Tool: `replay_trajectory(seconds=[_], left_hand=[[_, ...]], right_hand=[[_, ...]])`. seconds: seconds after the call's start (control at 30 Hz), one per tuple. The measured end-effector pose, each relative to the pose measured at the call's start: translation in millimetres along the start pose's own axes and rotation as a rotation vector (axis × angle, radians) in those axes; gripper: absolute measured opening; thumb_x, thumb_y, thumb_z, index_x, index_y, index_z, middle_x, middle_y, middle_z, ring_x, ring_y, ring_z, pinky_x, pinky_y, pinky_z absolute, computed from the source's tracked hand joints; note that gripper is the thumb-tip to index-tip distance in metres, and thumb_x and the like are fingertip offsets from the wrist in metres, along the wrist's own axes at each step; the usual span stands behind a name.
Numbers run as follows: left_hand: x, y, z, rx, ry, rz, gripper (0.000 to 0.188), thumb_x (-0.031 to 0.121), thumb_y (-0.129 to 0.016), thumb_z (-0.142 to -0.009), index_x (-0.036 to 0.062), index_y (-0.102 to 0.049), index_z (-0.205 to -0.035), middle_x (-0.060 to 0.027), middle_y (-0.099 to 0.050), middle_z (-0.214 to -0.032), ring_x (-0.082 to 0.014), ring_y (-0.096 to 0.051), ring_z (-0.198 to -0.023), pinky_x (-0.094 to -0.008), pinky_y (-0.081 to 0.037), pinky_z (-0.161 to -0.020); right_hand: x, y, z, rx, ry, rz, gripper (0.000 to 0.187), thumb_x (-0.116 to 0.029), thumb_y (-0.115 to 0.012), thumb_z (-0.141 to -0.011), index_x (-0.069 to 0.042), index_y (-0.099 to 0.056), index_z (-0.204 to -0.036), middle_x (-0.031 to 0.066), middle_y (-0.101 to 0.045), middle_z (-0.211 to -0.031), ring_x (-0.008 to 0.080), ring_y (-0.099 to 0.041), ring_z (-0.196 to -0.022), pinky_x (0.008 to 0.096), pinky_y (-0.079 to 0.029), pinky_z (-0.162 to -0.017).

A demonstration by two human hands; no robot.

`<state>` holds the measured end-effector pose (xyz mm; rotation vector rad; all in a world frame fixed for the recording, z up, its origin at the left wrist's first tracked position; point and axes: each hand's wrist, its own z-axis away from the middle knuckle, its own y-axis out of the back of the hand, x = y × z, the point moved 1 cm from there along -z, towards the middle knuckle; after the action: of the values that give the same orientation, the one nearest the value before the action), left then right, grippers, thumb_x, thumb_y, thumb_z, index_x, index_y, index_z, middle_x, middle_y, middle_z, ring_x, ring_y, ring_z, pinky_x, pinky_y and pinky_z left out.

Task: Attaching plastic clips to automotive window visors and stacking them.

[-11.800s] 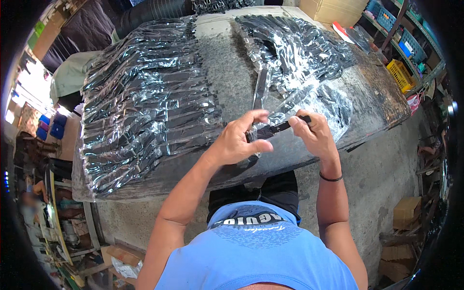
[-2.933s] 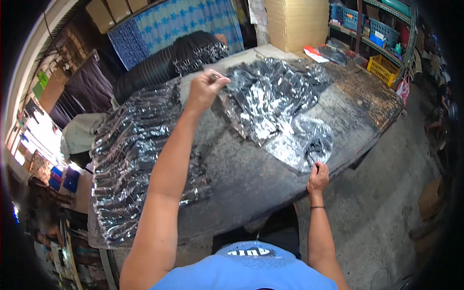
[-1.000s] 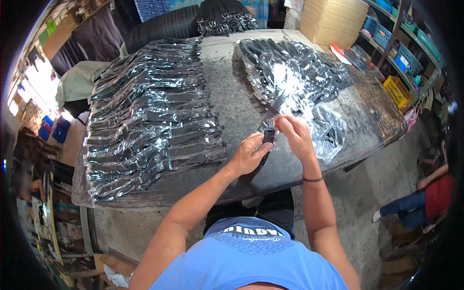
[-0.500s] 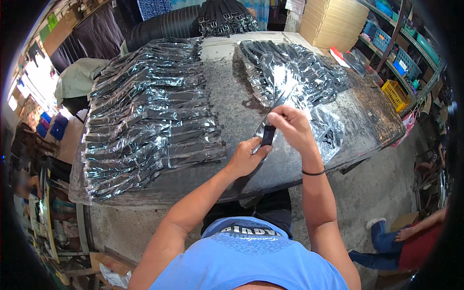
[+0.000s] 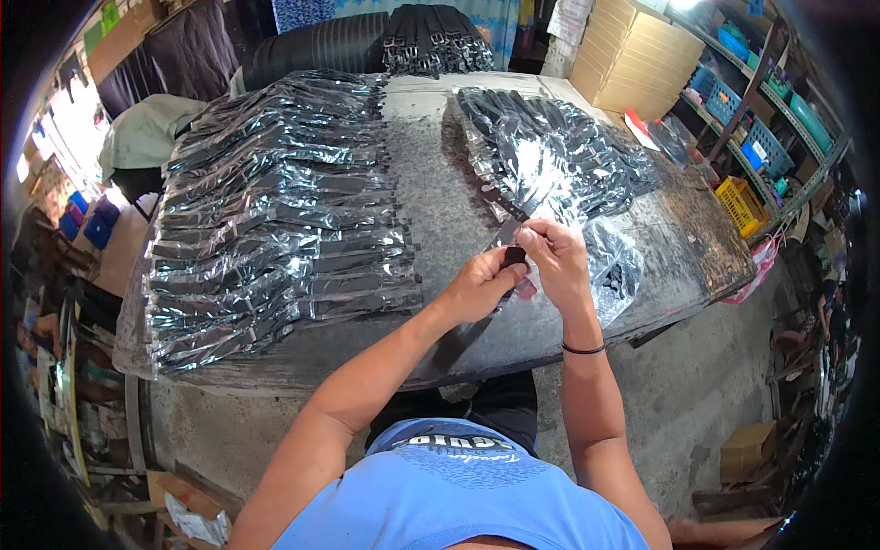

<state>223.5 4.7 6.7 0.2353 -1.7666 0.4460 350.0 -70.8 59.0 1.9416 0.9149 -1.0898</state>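
My left hand (image 5: 480,284) is closed on a black belt (image 5: 515,256), its thumb pressed over a bent dark end. Close beside it, my right hand (image 5: 557,266) pinches the same belt between thumb and fingers. A strap length with holes runs from between the hands toward the far side. Just beyond lies a pile of black belts in clear plastic sleeves (image 5: 559,137); glare hides part of it. By my right wrist is a loose clear plastic bag (image 5: 616,275). Sleeved belts in a long overlapping row (image 5: 284,220) cover the table's left side.
The worn table (image 5: 426,165) spans the space before me. At its far edge are a bundle of buckled black belts (image 5: 438,41), a large black roll (image 5: 316,57) and a cardboard box (image 5: 632,55). Shelves with a yellow crate (image 5: 741,203) stand to the right.
My right hand has come down toward my left, and the belt end has changed position in the left hand. The person at the lower right is now mostly out of view.
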Motion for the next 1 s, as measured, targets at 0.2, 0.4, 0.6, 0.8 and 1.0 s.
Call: replay_trajectory(seconds=[0.2, 0.4, 0.6, 0.8, 1.0], left_hand=[[2, -20, -3, 0.114, -0.122, 0.274, 0.028, 0.000, -0.044, -0.090, 0.0023, -0.048, -0.117, -0.0071, -0.062, -0.091, -0.0133, -0.061, -0.075, -0.0275, -0.050, -0.068], [-6, -12, 2, 0.003, 0.081, 0.093, 0.022, 0.009, -0.040, -0.097, 0.0029, -0.048, -0.116, -0.0081, -0.060, -0.083, -0.0109, -0.055, -0.060, -0.0226, -0.046, -0.056], [0, -6, -3, 0.267, 0.091, -0.321, 0.024, 0.014, -0.039, -0.099, 0.0026, -0.045, -0.119, -0.0051, -0.061, -0.077, -0.0051, -0.045, -0.048, -0.0217, -0.039, -0.045], [9, -15, -1, 0.261, 0.056, -0.508, 0.028, 0.012, -0.042, -0.098, 0.0017, -0.045, -0.123, -0.0053, -0.064, -0.081, -0.0087, -0.055, -0.066, -0.0263, -0.046, -0.065], [10, -14, 3, 0.242, 0.063, -0.527, 0.033, 0.013, -0.044, -0.097, 0.0018, -0.043, -0.128, -0.0052, -0.065, -0.081, -0.0109, -0.058, -0.076, -0.0287, -0.047, -0.075]], right_hand=[[17, 0, 12, 0.117, -0.167, -0.230, 0.022, -0.017, -0.066, -0.091, 0.002, -0.065, -0.101, -0.0020, -0.058, -0.068, 0.0025, -0.049, -0.056, 0.0180, -0.039, -0.049], [19, 16, 24, 0.084, 0.033, -0.132, 0.019, -0.009, -0.059, -0.093, 0.004, -0.064, -0.105, 0.0019, -0.064, -0.079, 0.0077, -0.056, -0.070, 0.0217, -0.045, -0.062], [-25, 54, 58, 0.171, 0.132, 0.492, 0.017, 0.000, -0.058, -0.086, 0.000, -0.066, -0.102, 0.0112, -0.068, -0.081, 0.0172, -0.066, -0.072, 0.0273, -0.050, -0.067], [-38, 61, 64, 0.023, 0.418, 0.751, 0.019, 0.003, -0.063, -0.077, -0.002, -0.066, -0.095, 0.0118, -0.066, -0.081, 0.0275, -0.062, -0.070, 0.0360, -0.049, -0.064], [-49, 65, 62, -0.019, 0.519, 0.869, 0.020, 0.000, -0.065, -0.076, -0.003, -0.067, -0.095, 0.0099, -0.067, -0.082, 0.0253, -0.061, -0.070, 0.0352, -0.048, -0.065]])
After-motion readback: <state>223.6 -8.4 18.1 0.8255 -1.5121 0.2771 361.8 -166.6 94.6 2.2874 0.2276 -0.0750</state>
